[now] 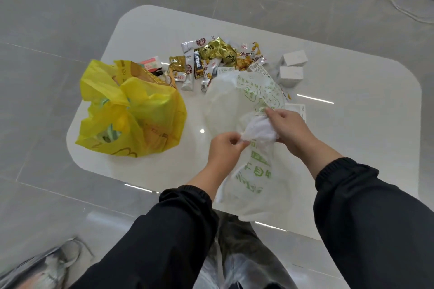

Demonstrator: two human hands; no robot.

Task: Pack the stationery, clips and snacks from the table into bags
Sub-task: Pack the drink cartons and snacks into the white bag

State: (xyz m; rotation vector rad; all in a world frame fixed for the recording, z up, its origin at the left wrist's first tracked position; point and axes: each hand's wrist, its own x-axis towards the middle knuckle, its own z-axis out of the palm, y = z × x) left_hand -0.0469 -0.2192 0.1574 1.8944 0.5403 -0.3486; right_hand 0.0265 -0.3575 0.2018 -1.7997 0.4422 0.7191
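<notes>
Head view. White bag (237,101) with green print lies on the bench (352,124), near side, right of centre. Left hand (226,145) pinches its bunched middle; right hand (288,126) curls round the same bunch. Yellow bag (145,112) sits to the left, filled. Snack packets (211,58) are heaped behind the bags. Two white boxes (292,65) are just right of the heap.

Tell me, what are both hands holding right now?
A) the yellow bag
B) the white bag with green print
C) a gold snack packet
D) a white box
B: the left hand and the right hand both grip the bunched plastic of the white bag, while the yellow bag lies untouched beside it.
</notes>
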